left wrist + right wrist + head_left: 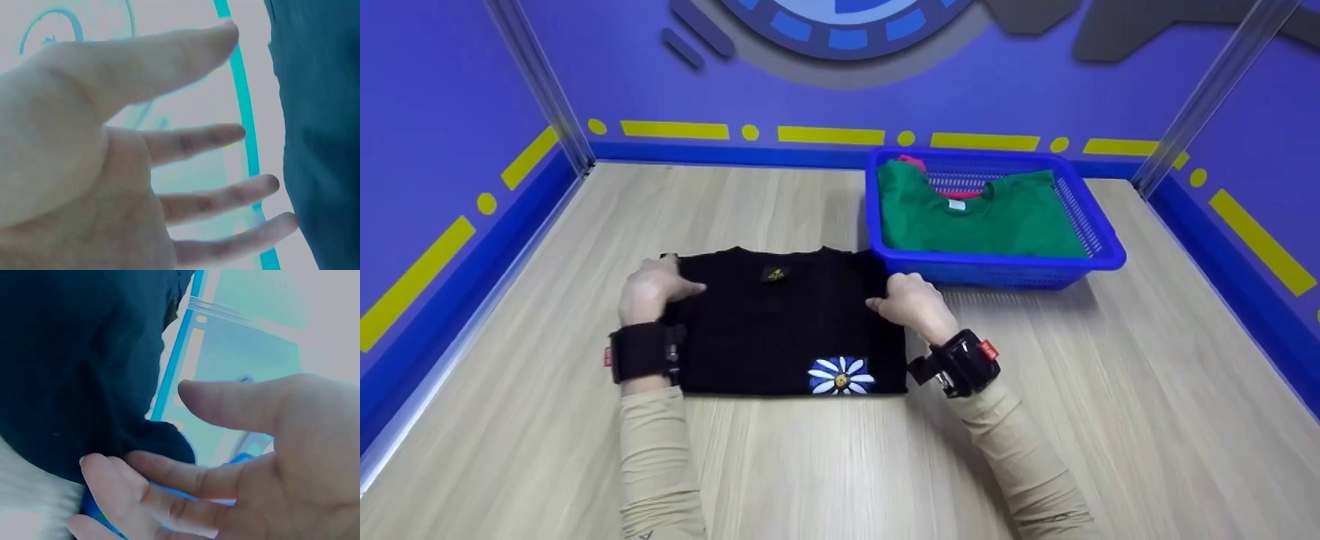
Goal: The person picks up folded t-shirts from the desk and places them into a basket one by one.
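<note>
A black T-shirt [780,322] lies folded in a rectangle on the table, neckline toward the back wall, with a white-and-blue daisy print [841,375] near its front edge. My left hand [649,292] is at the shirt's left side; the left wrist view shows its thumb and fingers spread, fingertips close to the cloth. At the right side is my right hand [913,304]. In the right wrist view its fingertips [101,478] touch the black cloth's edge, while the thumb stands apart from them. Neither hand grips the fabric.
A blue plastic basket [997,260] stands at the back right, its near left corner right by the shirt. Inside lies a green T-shirt [982,229] over a red-pink garment [913,161]. Blue panels enclose the wooden table [810,465] at the back and sides.
</note>
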Motion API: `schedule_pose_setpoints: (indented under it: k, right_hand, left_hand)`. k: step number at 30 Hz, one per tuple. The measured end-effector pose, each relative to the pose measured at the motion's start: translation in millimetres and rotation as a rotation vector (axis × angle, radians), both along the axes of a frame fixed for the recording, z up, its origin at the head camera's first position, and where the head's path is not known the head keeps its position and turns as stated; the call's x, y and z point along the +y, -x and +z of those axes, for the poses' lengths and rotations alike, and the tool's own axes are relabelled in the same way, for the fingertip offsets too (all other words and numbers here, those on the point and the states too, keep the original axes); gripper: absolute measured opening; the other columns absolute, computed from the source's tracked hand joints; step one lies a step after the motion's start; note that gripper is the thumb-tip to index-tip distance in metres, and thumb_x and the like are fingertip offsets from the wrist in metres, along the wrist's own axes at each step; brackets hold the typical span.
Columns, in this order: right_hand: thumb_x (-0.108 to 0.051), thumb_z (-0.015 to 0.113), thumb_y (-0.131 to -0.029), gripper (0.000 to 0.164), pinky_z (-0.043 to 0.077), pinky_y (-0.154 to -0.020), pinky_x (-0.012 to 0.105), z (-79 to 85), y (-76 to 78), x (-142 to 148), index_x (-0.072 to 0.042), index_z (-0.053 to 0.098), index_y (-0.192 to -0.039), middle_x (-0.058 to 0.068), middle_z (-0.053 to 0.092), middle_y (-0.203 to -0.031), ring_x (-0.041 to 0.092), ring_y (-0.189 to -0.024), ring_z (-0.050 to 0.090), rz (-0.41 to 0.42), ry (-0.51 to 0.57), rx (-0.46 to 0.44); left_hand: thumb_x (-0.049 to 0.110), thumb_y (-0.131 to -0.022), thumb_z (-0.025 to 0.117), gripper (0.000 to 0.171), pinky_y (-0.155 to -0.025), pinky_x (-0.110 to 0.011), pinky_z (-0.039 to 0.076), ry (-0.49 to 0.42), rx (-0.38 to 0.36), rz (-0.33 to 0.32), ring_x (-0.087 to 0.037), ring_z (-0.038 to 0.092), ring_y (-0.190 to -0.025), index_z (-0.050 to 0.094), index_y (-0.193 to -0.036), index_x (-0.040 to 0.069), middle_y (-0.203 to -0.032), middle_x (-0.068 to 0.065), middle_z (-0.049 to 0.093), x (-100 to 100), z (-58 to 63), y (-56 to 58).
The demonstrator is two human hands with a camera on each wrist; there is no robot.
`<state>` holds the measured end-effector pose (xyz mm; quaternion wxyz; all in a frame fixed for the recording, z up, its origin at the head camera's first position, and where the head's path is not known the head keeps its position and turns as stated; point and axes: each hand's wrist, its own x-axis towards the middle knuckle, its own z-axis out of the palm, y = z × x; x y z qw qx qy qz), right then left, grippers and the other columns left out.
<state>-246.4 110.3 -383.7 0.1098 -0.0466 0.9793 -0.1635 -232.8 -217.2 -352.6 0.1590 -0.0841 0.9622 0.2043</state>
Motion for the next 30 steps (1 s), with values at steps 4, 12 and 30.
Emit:
schedule_pose_setpoints:
  k: [4,12,30]
  right_hand:
    - [-0.046,0.058,-0.085,0.037,0.050,-0.067,0.043,-3.2,4.2,3,-0.011,0.054,-0.071,0.014,0.061,-0.095,0.025,-0.076,0.056,-0.054,-0.001,-0.027]
    - [-0.048,0.058,-0.084,0.044,0.050,-0.071,0.041,-15.7,13.7,11,-0.005,0.061,-0.083,0.018,0.062,-0.100,0.025,-0.080,0.058,-0.063,-0.011,-0.065]
    - [-0.052,0.056,-0.084,0.060,0.050,-0.079,0.040,-28.4,18.7,4,0.002,0.055,-0.112,0.018,0.059,-0.113,0.025,-0.090,0.058,-0.060,0.147,-0.169]
  left_hand:
    - [0.038,-0.088,0.054,0.067,-0.100,-0.052,0.037,-0.040,-0.044,0.072,-0.045,0.041,-0.120,0.035,-0.132,-0.009,-0.133,-0.034,0.038,-20,-4.0,-5.5]
    - [0.042,-0.090,0.050,0.066,-0.100,-0.048,0.038,-0.110,-0.085,0.085,-0.039,0.045,-0.114,0.039,-0.126,-0.013,-0.128,-0.030,0.043,-39,-19.4,-5.8]
    - [0.037,-0.089,0.053,0.080,-0.109,-0.048,0.027,-0.277,-0.119,0.085,-0.044,0.030,-0.128,0.017,-0.136,-0.017,-0.140,-0.034,0.027,-42,-31.7,4.4]
